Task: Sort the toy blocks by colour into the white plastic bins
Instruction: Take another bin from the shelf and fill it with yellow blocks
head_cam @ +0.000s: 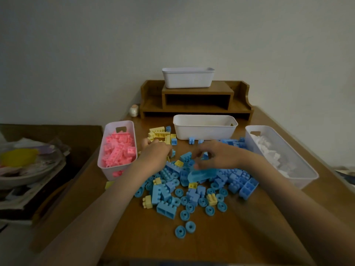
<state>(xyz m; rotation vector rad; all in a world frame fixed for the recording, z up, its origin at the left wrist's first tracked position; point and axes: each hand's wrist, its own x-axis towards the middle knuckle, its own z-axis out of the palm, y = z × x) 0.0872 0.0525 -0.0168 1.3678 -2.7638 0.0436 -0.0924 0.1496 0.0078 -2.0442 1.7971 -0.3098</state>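
- Head view, far left: bin of pink blocks (109,174) sits just left of the left hand (153,153). That colour looks done, so leave it.
- Left hand: fingers curled down at the near edge of the yellow blocks (159,133). Blurred, so I can't tell if it holds one.
- Between the hands and nearer the body: mixed pile (192,194), mostly blue with a few yellow strays.
- Right hand (218,156): fingers curled narrow, seemingly pinching a small blue block (205,156) just above the pile.
- Beyond the right hand: empty bin (204,132), likely the blue target. Lift clear of the rim and release inside.
- Right of the right hand: bin of white blocks (303,181). Keep blue out of it.
- Tip: take one piece per pinch and lift straight up so neighbours don't scatter.
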